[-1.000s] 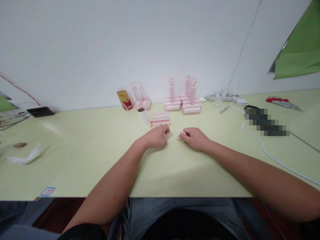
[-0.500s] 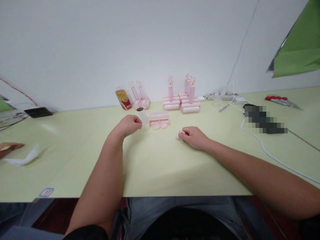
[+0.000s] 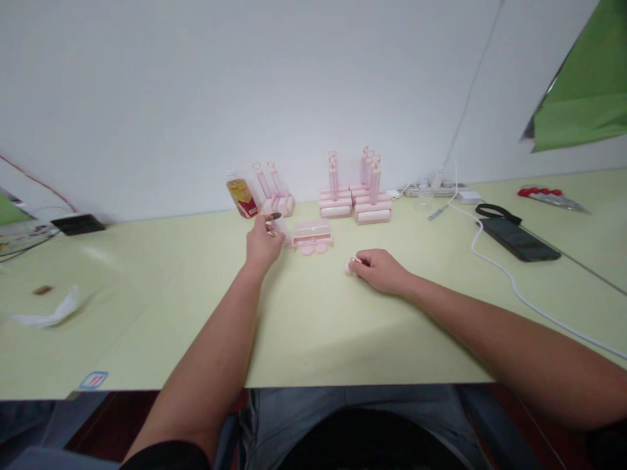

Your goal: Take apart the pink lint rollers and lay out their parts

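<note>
My left hand [image 3: 263, 245] has its fingers wrapped on the left side of an upright white sticky-paper roll [image 3: 281, 228] with a brown core. Beside the roll lies an open pink lint roller case [image 3: 312, 228], with two round pink tabs [image 3: 314, 249] in front of it. My right hand [image 3: 379, 269] rests on the table, pinching a small pale pink piece [image 3: 351, 264] that the fingers partly cover.
Assembled pink lint rollers [image 3: 373, 212] stand in groups along the wall, more rollers [image 3: 279, 203] beside a yellow-red bottle [image 3: 243, 198]. At right are a black phone [image 3: 522, 239], a white cable [image 3: 509, 277], a power strip [image 3: 435, 190] and a red-handled item [image 3: 543, 192]. White paper [image 3: 53, 313] lies left.
My left hand has moved up and right from beside the roll to grip it. My right hand stays put. Another person's hand at the far left has left the view.
</note>
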The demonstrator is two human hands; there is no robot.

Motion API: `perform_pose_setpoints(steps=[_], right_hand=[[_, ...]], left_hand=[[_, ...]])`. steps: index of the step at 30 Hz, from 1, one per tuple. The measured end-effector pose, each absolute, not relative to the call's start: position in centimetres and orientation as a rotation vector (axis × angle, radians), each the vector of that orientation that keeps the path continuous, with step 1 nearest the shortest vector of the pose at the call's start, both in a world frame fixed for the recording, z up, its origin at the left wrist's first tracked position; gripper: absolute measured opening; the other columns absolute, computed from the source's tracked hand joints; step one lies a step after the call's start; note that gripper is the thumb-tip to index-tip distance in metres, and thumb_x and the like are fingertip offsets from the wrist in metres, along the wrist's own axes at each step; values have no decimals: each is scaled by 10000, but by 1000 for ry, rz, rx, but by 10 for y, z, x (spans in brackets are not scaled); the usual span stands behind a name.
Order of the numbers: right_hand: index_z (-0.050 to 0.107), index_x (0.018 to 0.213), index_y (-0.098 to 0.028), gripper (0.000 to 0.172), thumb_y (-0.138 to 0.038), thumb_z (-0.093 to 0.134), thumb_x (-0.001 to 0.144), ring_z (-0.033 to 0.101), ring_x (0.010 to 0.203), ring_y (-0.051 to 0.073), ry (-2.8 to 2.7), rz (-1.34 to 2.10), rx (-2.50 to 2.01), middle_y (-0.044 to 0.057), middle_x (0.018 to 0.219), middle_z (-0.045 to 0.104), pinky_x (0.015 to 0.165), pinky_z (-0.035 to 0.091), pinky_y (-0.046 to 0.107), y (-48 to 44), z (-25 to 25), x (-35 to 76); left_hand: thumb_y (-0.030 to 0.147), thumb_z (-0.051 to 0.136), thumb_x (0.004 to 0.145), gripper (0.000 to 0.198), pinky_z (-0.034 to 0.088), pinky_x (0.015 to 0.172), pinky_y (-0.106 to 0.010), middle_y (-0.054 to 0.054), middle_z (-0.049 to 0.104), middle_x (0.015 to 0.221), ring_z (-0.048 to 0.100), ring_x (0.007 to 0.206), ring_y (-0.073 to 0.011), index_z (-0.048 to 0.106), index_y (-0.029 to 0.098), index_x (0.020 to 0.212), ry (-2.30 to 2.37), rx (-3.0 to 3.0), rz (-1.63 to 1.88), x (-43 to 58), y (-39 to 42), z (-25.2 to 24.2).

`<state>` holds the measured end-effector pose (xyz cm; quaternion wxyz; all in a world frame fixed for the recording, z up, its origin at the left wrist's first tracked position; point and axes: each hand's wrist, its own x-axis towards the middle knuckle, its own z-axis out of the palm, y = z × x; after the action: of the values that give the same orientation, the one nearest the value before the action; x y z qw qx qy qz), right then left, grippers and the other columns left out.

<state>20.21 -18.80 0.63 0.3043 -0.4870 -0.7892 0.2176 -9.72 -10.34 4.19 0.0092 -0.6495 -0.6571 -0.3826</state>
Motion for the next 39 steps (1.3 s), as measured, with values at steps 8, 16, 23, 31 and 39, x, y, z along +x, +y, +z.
perform_pose_setpoints(steps=[8,16,23,31,39], right_hand=[[523,624,-183,339,-387,510,894,425,576,118,-2090,568,-1286,-21,578,517,560,222,266,-189,7,201],[506,621,-183,338,-388,512,889,416,571,113,-2082,572,-1269,-28,573,491,557,217,263,-188,5,202],[526,632,-179,347,-399,502,899,426,574,113,-2082,599,-1283,-25,573,503,555,220,265,-188,5,202],[529,630,-179,337,-383,510,897,431,580,114,-2083,584,-1278,-21,581,510,561,223,267,-189,7,201],[526,625,-181,341,-383,512,900,432,581,115,-2091,569,-1274,-22,581,503,563,226,269,-188,6,201]], left_hand=[[372,639,779,417,463,749,-272,-46,686,1005,604,724,-139,573,194,1150,-2022,-1989,-1291,-102,-99,43],[462,572,833,424,442,785,-286,-70,670,1055,587,772,-163,639,173,1135,-2002,-1804,-1260,-120,-94,47],[460,636,788,381,449,731,-282,-28,681,976,560,661,-134,652,203,1068,-1994,-1800,-1422,-131,-77,27],[425,634,789,393,454,698,-261,-19,672,942,583,673,-122,605,197,1108,-1956,-1890,-1568,-122,-76,21],[478,648,784,337,435,689,-261,-9,672,909,551,651,-113,603,193,957,-1869,-1987,-1507,-109,-84,27]])
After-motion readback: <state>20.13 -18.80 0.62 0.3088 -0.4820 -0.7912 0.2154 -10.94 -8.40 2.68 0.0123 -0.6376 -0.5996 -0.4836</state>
